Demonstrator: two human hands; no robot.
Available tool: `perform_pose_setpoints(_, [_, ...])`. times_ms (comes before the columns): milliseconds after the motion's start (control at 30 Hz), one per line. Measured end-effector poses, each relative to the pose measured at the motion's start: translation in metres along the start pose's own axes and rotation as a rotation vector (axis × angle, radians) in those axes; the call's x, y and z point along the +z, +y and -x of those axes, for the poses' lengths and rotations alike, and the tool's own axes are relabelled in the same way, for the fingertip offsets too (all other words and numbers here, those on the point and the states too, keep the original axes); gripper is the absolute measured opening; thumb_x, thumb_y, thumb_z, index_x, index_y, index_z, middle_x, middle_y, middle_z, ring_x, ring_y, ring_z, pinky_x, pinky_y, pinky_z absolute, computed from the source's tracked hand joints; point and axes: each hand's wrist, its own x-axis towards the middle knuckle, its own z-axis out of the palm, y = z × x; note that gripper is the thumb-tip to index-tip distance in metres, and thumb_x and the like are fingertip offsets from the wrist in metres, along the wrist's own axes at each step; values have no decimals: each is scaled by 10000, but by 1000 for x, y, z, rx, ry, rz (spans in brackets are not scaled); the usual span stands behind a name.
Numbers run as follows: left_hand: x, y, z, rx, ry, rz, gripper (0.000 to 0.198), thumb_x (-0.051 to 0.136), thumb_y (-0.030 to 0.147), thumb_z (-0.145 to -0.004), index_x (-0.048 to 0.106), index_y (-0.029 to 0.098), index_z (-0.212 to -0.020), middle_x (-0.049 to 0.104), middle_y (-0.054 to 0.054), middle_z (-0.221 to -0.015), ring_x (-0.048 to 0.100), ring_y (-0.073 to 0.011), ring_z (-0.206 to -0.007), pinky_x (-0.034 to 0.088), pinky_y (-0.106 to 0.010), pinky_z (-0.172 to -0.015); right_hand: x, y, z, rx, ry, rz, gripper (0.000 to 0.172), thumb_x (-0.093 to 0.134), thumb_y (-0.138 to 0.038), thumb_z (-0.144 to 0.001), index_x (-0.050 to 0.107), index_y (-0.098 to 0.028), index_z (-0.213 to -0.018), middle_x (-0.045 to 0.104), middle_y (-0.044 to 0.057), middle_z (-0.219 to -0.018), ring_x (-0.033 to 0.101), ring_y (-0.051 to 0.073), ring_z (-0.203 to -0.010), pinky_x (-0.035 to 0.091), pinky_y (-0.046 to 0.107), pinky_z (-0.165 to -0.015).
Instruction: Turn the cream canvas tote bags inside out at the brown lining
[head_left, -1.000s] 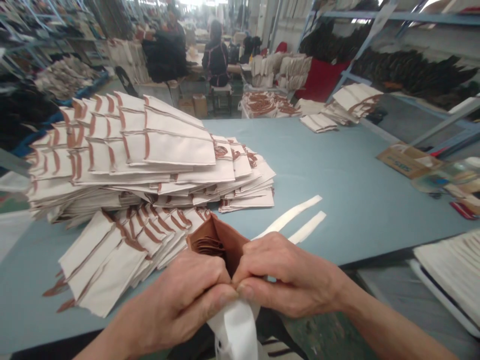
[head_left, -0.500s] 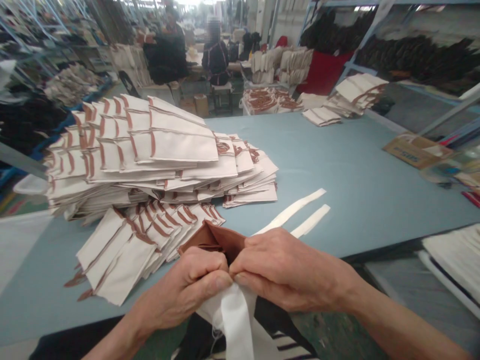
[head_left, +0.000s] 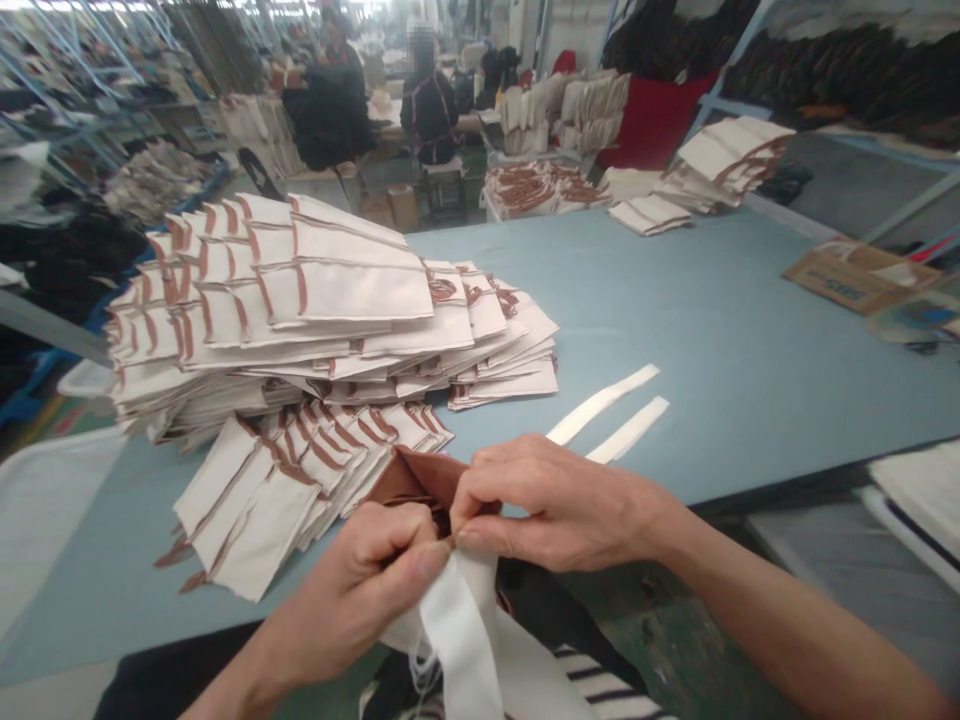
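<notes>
A cream fabric bag with brown lining (head_left: pixel 431 475) is held up near my body, its mouth spread open away from me. My left hand (head_left: pixel 375 575) pinches the bag's near edge from the left. Right beside it, my right hand (head_left: pixel 547 500) pinches the same edge, thumb tips almost touching. From this spot a white strip (head_left: pixel 461 640) hangs down with loose threads at its left. What exactly lies between the fingertips is hidden. Two pale strips (head_left: pixel 628 430) lie on the blue table (head_left: pixel 720 330) beyond my right hand.
A tall pile of cream pieces with brown edges (head_left: pixel 360 285) covers the table's left side, with a smaller fanned stack (head_left: pixel 255 510) before it. A cardboard box (head_left: pixel 847 280) stands at right, folded pieces (head_left: pixel 739 150) at the far corner. A person (head_left: pixel 429 110) sits in the background.
My right hand has shifted slightly left and up, and its fingers are now more arched in a fingertip pinch. My left hand stays on the bag's edge. The view has shifted slightly.
</notes>
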Motion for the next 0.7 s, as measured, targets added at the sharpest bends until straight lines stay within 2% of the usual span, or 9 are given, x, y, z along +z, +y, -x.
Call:
perform_pose_setpoints(100, [-4, -2, -4, -65, -34, 60, 484, 427, 502, -1078, 352, 224, -689, 307, 65, -635, 308, -102, -552, 269, -226, -491, -1, 6, -2, -21, 30, 42, 122, 630, -182, -1011, 685, -171, -902, 670, 9, -819, 586, 143, -785, 416, 264, -760])
perform_pose_setpoints(233, [-8, 4, -13, -70, -89, -12, 404, 423, 353, -1076, 335, 226, -703, 330, 63, -647, 319, -97, -559, 282, -216, -500, -1, 14, -8, -55, 45, 68, 150, 609, -219, -1030, 679, -178, -903, 675, 21, -842, 593, 163, -821, 428, 287, -796])
perform_pose_setpoints(400, [-4, 0, -17, 61, 43, -159, 376, 432, 161, -996, 258, 223, -669, 253, 79, -588, 287, -74, -501, 244, -221, -494, 5, 29, -14, -99, 137, -23, 192, 627, -279, -1034, 675, -170, -883, 678, 28, -844, 592, 168, -828, 430, 299, -818])
perform_pose_setpoints(500, [0, -6, -13, 79, 97, -127, 377, 438, 147, -963, 238, 227, -653, 237, 83, -562, 273, -72, -470, 232, -226, -470, 9, 39, -12, -54, 218, -73, 274, 604, -357, -1045, 651, -184, -838, 669, 15, -826, 583, 163, -809, 424, 305, -819])
perform_pose_setpoints(600, [4, -4, -9, 56, 54, -90, 408, 491, 167, -942, 216, 231, -647, 241, 86, -540, 267, -74, -451, 223, -237, -451, 13, 47, -9, 49, 237, -87, 411, 471, -439, -1094, 612, -194, -795, 652, 20, -829, 569, 166, -811, 428, 320, -830])
perform_pose_setpoints(700, [10, 4, -4, 111, 11, -142, 424, 521, 136, -931, 200, 228, -668, 261, 85, -533, 297, -79, -443, 214, -268, -458, 21, 51, -9, 48, 244, -135, 574, 305, -564, -1116, 598, -199, -784, 639, 26, -792, 565, 177, -802, 437, 348, -861])
